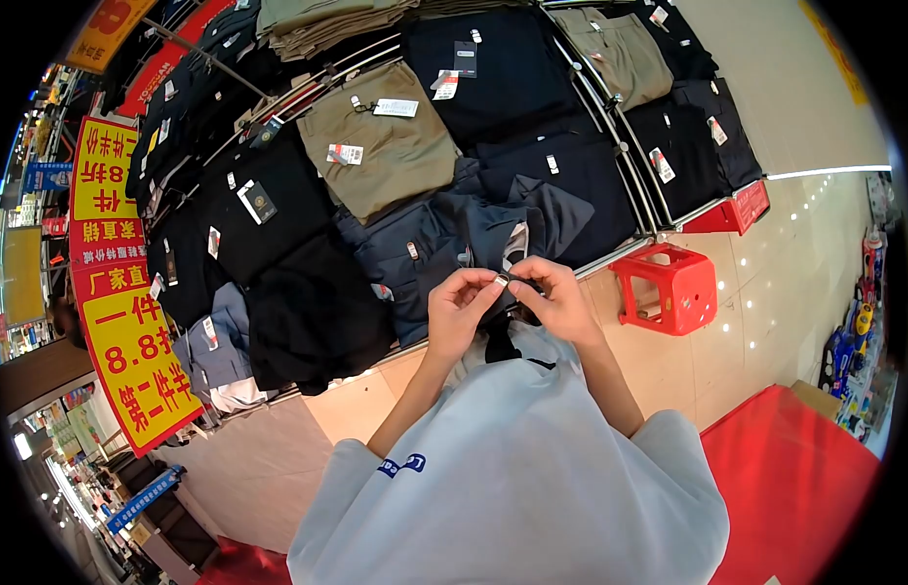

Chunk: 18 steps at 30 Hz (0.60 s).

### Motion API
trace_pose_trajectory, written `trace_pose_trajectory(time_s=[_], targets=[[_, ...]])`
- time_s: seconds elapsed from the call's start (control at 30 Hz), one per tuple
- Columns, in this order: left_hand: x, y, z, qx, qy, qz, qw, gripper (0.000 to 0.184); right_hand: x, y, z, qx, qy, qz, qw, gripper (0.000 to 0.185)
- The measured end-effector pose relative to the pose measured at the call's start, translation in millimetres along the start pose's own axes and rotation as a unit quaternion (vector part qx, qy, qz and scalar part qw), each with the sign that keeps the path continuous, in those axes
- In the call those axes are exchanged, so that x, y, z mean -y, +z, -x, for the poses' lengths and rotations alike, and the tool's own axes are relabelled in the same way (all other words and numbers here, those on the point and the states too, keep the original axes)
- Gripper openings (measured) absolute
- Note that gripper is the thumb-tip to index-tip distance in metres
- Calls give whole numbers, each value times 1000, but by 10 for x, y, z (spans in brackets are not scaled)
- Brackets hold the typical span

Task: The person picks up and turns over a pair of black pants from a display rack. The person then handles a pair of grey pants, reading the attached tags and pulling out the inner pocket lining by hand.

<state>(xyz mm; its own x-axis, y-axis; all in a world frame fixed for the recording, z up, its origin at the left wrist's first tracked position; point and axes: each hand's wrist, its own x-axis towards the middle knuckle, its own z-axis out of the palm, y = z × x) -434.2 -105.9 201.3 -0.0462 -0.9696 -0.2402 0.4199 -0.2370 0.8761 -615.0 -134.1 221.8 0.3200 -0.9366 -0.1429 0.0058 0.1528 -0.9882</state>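
Both hands meet in front of my chest, fingertips almost touching. My left hand pinches a small white sticker between thumb and finger. Beside it, the fingers of my right hand are closed on a dark strip, whose kind is too small to make out. Just beyond the hands lie rumpled grey-blue trousers with a white tag. Olive trousers bearing paper tags rest further back, next to folded black trousers.
Metal rails divide the clothing display. A red plastic stool stands on the tiled floor at right. Yellow and red signs line the left side. A red surface lies at lower right, near shelved goods.
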Motion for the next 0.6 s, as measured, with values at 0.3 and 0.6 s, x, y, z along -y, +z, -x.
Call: trace_pose_trajectory(time_s=[0.3, 0.6], targets=[[-13, 65, -27, 50, 5, -2, 999, 27, 14, -111, 28, -8, 25, -99, 995, 14], [-5, 165, -67, 87, 17, -47, 995, 31, 105, -214, 33, -20, 32, -161, 986, 15]])
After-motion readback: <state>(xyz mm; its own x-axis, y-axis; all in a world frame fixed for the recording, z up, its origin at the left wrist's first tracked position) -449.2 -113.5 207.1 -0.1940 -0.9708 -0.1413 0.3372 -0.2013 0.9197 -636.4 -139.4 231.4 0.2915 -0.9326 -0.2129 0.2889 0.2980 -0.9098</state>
